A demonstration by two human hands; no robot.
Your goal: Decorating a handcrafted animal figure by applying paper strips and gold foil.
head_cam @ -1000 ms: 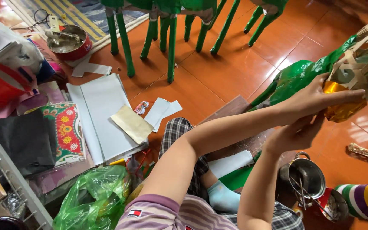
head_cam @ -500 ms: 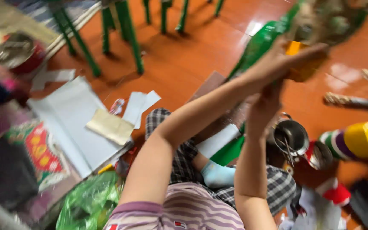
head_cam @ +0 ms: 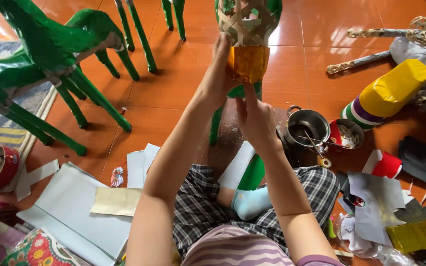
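A woven bamboo frame (head_cam: pixel 246 19) partly covered in green paper stands on the orange tile floor in front of me. Shiny gold paper (head_cam: pixel 248 63) wraps its lower part. My left hand (head_cam: pixel 217 71) presses flat against the left side of the gold paper and the frame. My right hand (head_cam: pixel 255 118) is just below, with its fingers reaching up onto the gold paper's lower edge. My crossed legs in checked trousers and a light blue sock (head_cam: pixel 250 202) are under my arms.
Green paper-covered frames on thin legs (head_cam: pixel 60 64) stand at the left. A metal pot (head_cam: pixel 305 129) and a small bowl (head_cam: pixel 349 133) sit to the right, near a yellow and striped roll (head_cam: pixel 389 92). White sheets (head_cam: pixel 75 207), a red cup (head_cam: pixel 386 165) and paper scraps lie around.
The view has swung so the woven frame is now straight ahead at top centre. Both hands stay on the gold paper; the right hand now sits lower, under the paper's edge.
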